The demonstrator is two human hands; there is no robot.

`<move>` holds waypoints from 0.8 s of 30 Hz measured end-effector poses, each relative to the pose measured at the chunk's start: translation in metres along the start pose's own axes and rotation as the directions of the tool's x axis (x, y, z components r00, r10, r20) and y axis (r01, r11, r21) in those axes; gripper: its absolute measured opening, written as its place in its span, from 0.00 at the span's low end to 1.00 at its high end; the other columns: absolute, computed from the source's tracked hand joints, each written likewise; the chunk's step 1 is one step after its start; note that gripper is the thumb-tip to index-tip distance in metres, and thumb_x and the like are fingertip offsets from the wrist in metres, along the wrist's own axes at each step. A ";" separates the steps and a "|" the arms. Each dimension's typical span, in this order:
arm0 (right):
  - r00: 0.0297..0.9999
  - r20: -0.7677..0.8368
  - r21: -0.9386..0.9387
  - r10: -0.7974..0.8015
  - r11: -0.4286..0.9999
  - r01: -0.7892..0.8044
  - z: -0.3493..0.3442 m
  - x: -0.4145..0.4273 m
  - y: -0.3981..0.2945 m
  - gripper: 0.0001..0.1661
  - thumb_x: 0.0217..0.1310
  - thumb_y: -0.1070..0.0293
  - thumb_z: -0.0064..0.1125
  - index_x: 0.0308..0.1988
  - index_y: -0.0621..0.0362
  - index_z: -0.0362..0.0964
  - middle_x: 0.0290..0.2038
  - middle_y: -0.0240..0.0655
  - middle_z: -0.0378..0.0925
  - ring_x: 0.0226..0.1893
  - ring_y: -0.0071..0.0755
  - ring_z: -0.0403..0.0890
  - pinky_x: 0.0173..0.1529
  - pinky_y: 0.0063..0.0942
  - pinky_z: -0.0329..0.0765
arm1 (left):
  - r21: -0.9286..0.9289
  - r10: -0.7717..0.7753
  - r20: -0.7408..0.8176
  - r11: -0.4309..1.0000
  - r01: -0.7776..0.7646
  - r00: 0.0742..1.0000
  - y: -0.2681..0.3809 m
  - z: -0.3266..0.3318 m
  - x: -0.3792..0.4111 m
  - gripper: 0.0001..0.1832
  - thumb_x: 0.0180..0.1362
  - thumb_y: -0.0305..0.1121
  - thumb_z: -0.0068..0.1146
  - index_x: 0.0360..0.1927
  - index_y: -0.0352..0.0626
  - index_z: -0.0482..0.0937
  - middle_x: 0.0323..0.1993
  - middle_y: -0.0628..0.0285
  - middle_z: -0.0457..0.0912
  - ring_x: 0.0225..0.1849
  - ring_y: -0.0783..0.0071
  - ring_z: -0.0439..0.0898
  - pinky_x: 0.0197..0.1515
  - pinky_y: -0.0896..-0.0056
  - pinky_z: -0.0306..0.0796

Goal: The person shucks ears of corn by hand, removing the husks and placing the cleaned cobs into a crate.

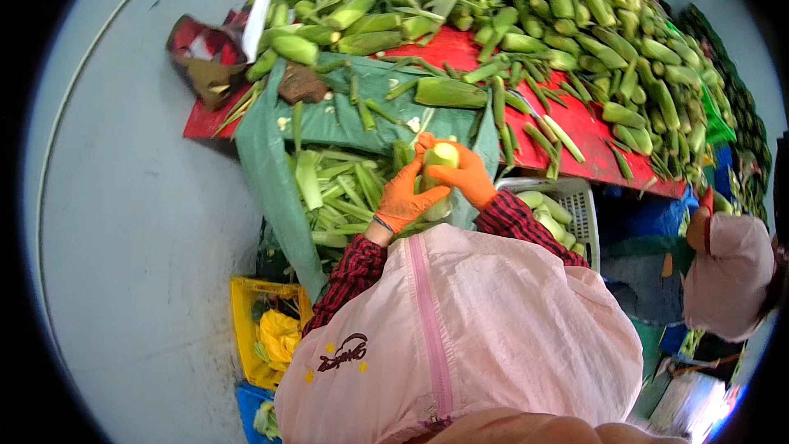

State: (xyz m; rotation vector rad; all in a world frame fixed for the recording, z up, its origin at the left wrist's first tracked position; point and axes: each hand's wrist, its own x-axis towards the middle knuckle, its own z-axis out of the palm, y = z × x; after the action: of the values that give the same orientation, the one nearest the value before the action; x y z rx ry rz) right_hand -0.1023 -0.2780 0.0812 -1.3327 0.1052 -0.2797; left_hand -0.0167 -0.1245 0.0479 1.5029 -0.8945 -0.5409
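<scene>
My left hand (402, 198) and my right hand (470, 175), both in orange gloves, grip one ear of corn (437, 166) in front of my chest. The ear still has pale green husk around it, and its cut, light-coloured end points up and away from me. My left fingertips meet near that end, while my right fingers wrap the ear's side. Below the hands, loose husk leaves (345, 191) lie heaped inside a green cloth (268, 154). A green ear of corn (450, 93) rests on the cloth just beyond my hands.
Unhusked corn (555, 0) is piled on a red table (592, 145). A knife (533, 110) lies among trimmings. Beside my right arm, a white plastic crate (588, 222) holds pale ears. A brown block (302, 83) and yellow crate (246, 345) are left. Another person (730, 277) is at right.
</scene>
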 end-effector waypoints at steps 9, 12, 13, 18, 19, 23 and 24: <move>0.818 -0.441 -0.119 0.369 0.879 -0.461 -0.175 -0.133 -0.010 0.22 0.63 0.60 0.61 0.50 0.67 0.77 0.44 0.41 0.83 0.42 0.30 0.83 0.52 0.28 0.77 | -0.251 -0.299 -0.024 0.926 0.284 0.954 -0.022 -0.007 0.026 0.28 0.63 0.33 0.60 0.65 0.37 0.69 0.51 0.59 0.81 0.49 0.79 0.76 0.53 0.78 0.70; 0.756 -0.649 -0.063 0.086 0.984 -0.166 -0.216 -0.114 -0.044 0.23 0.68 0.55 0.55 0.49 0.65 0.78 0.42 0.42 0.84 0.41 0.33 0.84 0.48 0.27 0.78 | -0.246 -0.367 -0.042 0.905 0.346 0.929 -0.031 -0.008 0.034 0.25 0.64 0.32 0.59 0.63 0.37 0.71 0.50 0.61 0.81 0.48 0.80 0.77 0.53 0.80 0.69; 0.734 -0.679 -0.075 0.017 0.993 -0.091 -0.247 -0.106 -0.042 0.24 0.67 0.54 0.55 0.49 0.64 0.77 0.41 0.41 0.84 0.40 0.31 0.84 0.46 0.24 0.78 | -0.223 -0.374 -0.061 0.909 0.353 0.925 -0.035 -0.009 0.036 0.25 0.63 0.32 0.59 0.63 0.36 0.72 0.50 0.61 0.81 0.49 0.79 0.77 0.54 0.79 0.69; 0.371 -0.927 0.092 0.052 0.991 0.093 -0.401 -0.062 -0.020 0.20 0.65 0.52 0.58 0.46 0.56 0.74 0.38 0.36 0.84 0.33 0.29 0.84 0.31 0.22 0.72 | -0.273 -0.514 -0.183 0.845 0.459 0.838 -0.030 -0.022 0.030 0.24 0.64 0.31 0.57 0.62 0.31 0.71 0.54 0.59 0.78 0.50 0.74 0.78 0.56 0.76 0.69; 0.307 -0.947 0.124 0.092 0.989 0.086 -0.439 -0.058 -0.013 0.20 0.64 0.52 0.60 0.46 0.55 0.74 0.40 0.36 0.83 0.35 0.28 0.84 0.31 0.21 0.71 | -0.276 -0.551 -0.217 0.826 0.491 0.806 -0.026 -0.025 0.026 0.25 0.64 0.32 0.57 0.62 0.31 0.71 0.55 0.58 0.77 0.51 0.73 0.78 0.56 0.76 0.70; 0.046 -0.984 0.176 0.172 0.975 0.135 -0.554 -0.035 0.030 0.32 0.54 0.43 0.66 0.52 0.52 0.74 0.41 0.35 0.80 0.33 0.31 0.78 0.36 0.28 0.73 | -0.271 -0.653 -0.341 0.757 0.594 0.677 -0.027 -0.043 0.000 0.26 0.63 0.33 0.57 0.62 0.32 0.71 0.56 0.55 0.76 0.52 0.69 0.78 0.57 0.74 0.71; -0.020 -0.981 0.188 0.191 0.976 0.111 -0.570 -0.028 0.037 0.35 0.52 0.42 0.69 0.52 0.53 0.74 0.42 0.35 0.79 0.34 0.32 0.77 0.37 0.30 0.73 | -0.273 -0.682 -0.372 0.728 0.628 0.630 -0.023 -0.044 -0.006 0.26 0.63 0.34 0.57 0.62 0.32 0.71 0.56 0.54 0.76 0.52 0.69 0.78 0.57 0.73 0.71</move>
State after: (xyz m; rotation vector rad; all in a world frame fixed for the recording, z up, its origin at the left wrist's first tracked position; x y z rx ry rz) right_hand -0.2576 -0.8007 -0.0924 -0.5878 1.3877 -1.1999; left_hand 0.0189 -0.0939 0.0305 1.7336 0.0973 -0.7113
